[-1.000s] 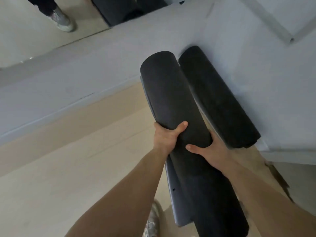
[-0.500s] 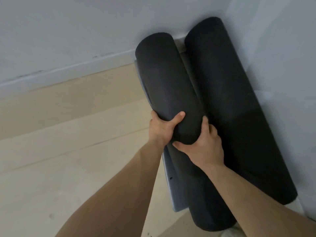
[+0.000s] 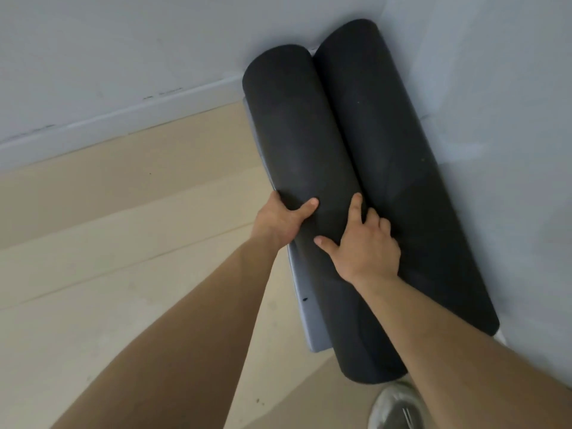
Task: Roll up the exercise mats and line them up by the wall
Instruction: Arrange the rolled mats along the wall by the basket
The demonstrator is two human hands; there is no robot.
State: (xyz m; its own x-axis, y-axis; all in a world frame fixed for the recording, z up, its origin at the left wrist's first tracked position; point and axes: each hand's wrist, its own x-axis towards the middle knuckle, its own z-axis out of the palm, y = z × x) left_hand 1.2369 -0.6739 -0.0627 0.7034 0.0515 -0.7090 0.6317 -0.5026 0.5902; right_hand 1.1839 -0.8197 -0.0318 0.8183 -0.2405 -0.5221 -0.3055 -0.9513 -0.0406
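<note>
While gripped, rolled mat (image 3: 297,134) sits between fingers (image 3: 356,207).

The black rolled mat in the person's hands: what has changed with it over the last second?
The nearer rolled mat was pushed toward the wall, closing the gap, and now lies snug against the second rolled mat. The right hand slid from its side onto its top, fingers dipping into the seam between the rolls. The left hand still grips its left side, thumb on top. The second rolled mat stayed put.

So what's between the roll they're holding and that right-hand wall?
Another rolled black mat, lying alongside the held mat against the wall, per the head view.
</note>
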